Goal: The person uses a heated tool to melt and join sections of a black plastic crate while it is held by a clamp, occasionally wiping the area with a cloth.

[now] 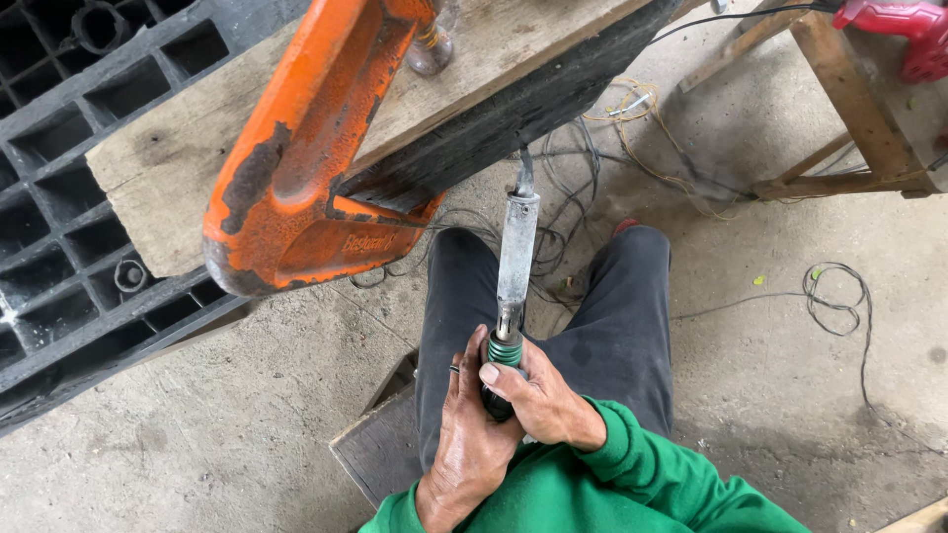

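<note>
My left hand (466,434) and my right hand (541,395) are both wrapped around the lower end of a slim grey metal tool (516,259) with a green ribbed collar (505,350). The tool stands nearly upright over my lap, its cord (524,168) leaving the top end. My right thumb rests beside the green collar. I sit on a low wooden stool (380,444), in dark trousers and a green sleeve.
A worn orange metal clamp frame (296,168) hangs over a thick wooden plank (158,158) on a black plastic pallet (59,257). Loose wires (839,296) lie on the concrete floor. A wooden stand (849,109) with a red power tool (904,30) is at top right.
</note>
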